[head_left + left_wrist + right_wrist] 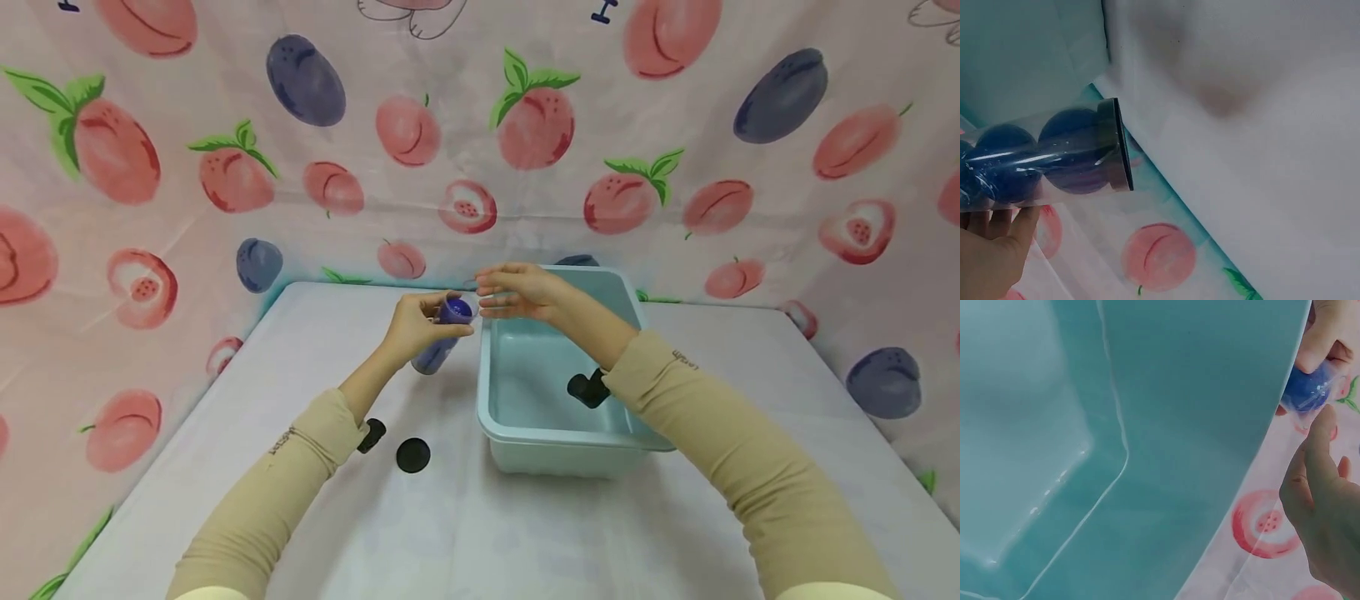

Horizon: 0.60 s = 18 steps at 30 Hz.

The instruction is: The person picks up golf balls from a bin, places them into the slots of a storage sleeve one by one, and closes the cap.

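Beside the empty pale-blue tub, none of the blue balls yet tipped in, the left hand grips a clear tube just left of its rim, while the right hand, fingers relaxed and spread, reaches for the tube's open top, its black cap lying on the table left of the tub.

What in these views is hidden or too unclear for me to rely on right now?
- Tube of blue balls: head view, the left hand covers its middle; left wrist view, the frame edge cuts its far end, so the ball count is unknown.
- Right hand: whether its fingertips touch the tube's top is unclear.
- Basin: the right sleeve hides part of its floor.
- Black disc: too small to identify.
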Available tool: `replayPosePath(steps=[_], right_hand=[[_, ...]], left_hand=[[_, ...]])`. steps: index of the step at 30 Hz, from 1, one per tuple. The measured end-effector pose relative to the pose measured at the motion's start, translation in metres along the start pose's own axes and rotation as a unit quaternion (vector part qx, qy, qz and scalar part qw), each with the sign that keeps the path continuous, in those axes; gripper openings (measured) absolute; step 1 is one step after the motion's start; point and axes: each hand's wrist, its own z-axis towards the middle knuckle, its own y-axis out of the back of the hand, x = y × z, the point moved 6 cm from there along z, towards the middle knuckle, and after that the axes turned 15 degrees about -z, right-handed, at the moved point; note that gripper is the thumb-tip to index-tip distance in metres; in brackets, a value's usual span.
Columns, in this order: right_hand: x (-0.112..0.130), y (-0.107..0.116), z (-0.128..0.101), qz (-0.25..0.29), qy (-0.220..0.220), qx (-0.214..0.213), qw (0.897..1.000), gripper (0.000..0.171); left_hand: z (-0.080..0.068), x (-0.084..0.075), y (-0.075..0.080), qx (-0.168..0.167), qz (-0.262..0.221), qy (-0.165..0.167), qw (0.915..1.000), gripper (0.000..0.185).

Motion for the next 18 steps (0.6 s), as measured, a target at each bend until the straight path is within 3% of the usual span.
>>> replayPosePath(steps=[6,12,18], right_hand=[[0.001,-0.002,-0.004,-0.005,0.006,-0.011,1.0,0.04],[0.001,0.0,-0.013,0.008,0.012,-0.047,0.999,0.023],[0.001,-0.005,-0.026,0.016,0.024,-0.059,0.998,0.022]], left_hand=[[-0.002,0.005,0.006,-0.01,-0.006,0.021,0.9997,0.053],[-0.003,0.007,0.008,-0.004,-0.021,0.003,0.9998,0.052],[-0.007,0.009,0.017,-0.016,-0.019,0.009,0.9996,0.054]])
